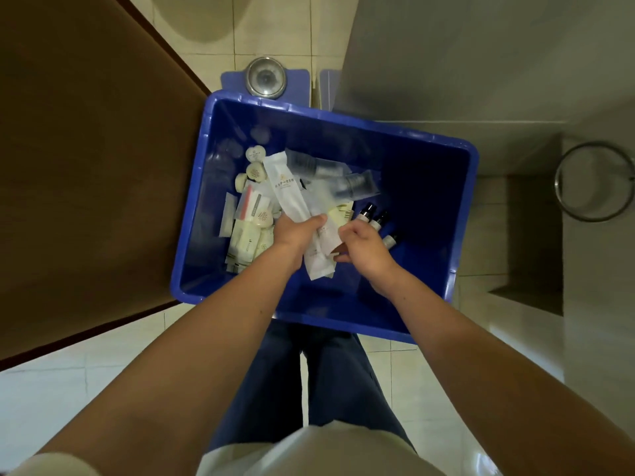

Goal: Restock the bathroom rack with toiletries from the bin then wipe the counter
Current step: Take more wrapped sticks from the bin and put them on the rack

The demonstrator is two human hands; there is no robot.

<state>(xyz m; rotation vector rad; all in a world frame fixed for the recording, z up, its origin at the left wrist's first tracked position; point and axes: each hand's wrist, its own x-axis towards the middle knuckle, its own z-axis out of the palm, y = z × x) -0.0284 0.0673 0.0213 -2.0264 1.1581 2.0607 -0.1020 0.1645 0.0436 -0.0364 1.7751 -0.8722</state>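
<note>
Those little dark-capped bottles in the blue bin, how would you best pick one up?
Grip a small bottle around its pale body just below the dark cap, coming from above with the right hand, which is nearest. They lie tilted on the bare floor of the bin, caps pointing away, so the sides are exposed for a pinch.

A brown door (pixel 86 149) fills the left side, standing over the pale tiled floor (pixel 68 379). Beyond it on the floor sits a round metal drain (pixel 265 77). A metal ring (pixel 594 182) hangs at the right.
</note>
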